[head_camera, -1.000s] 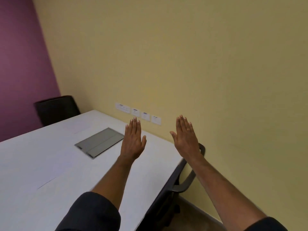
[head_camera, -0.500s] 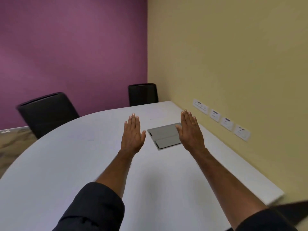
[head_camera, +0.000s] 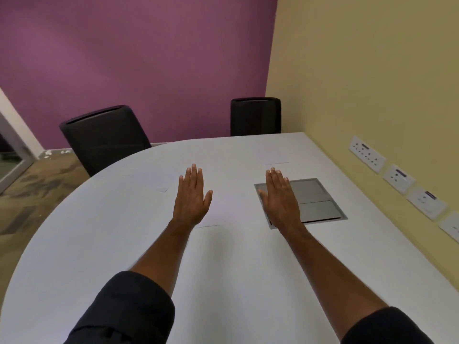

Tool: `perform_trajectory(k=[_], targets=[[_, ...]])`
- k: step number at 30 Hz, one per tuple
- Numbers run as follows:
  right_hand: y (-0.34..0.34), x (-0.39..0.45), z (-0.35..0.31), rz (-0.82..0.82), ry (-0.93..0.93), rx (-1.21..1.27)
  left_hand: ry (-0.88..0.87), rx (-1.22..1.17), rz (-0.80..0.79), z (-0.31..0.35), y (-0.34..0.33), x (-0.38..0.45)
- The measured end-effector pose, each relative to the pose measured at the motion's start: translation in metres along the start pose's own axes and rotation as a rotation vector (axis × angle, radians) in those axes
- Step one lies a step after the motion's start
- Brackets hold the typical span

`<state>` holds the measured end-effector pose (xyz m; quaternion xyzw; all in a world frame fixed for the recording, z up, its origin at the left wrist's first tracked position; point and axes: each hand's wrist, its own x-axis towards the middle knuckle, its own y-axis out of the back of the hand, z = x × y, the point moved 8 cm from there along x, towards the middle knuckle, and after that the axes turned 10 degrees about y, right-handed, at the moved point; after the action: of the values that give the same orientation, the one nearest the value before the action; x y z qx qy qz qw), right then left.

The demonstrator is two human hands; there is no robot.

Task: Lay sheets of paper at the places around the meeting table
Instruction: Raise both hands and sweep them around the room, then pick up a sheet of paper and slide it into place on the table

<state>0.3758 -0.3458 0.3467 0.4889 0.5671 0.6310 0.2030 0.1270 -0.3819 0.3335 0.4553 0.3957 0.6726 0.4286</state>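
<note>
White table (head_camera: 99,244) bare at lower left and centre; grey floor-box lid (head_camera: 315,202) right of centre; two black chairs (head_camera: 104,137) close the far edge.

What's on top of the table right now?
On the table: a sheet of paper before the far chair, another sheet partly covered by the left hand, and a grey floor-box lid partly behind the right hand.

Both flat, empty hands, left hand (head_camera: 192,197) and right hand (head_camera: 280,198), hover over the white table (head_camera: 99,232) bearing sheets of paper (head_camera: 272,152).
</note>
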Motion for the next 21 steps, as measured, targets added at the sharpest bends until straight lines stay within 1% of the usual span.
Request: perform_trajectory(k=[2,7,13,17,21], targets=[[-0.029,0.013,0.004,-0.026,0.010,0.019,0.029,-0.003,-0.028,-0.010,-0.021,0.009],[-0.101,0.036,0.017,-0.109,-0.002,0.058,0.038,0.054,-0.121,-0.024,-0.085,0.041],[-0.202,0.068,0.044,-0.233,-0.090,0.044,0.046,0.104,-0.225,-0.056,-0.179,0.091],[-0.280,0.062,0.072,-0.336,-0.205,0.087,0.053,0.117,-0.275,-0.091,-0.249,0.115],[-0.341,0.032,0.095,-0.399,-0.366,0.130,0.118,0.089,-0.353,-0.130,-0.317,0.116]])
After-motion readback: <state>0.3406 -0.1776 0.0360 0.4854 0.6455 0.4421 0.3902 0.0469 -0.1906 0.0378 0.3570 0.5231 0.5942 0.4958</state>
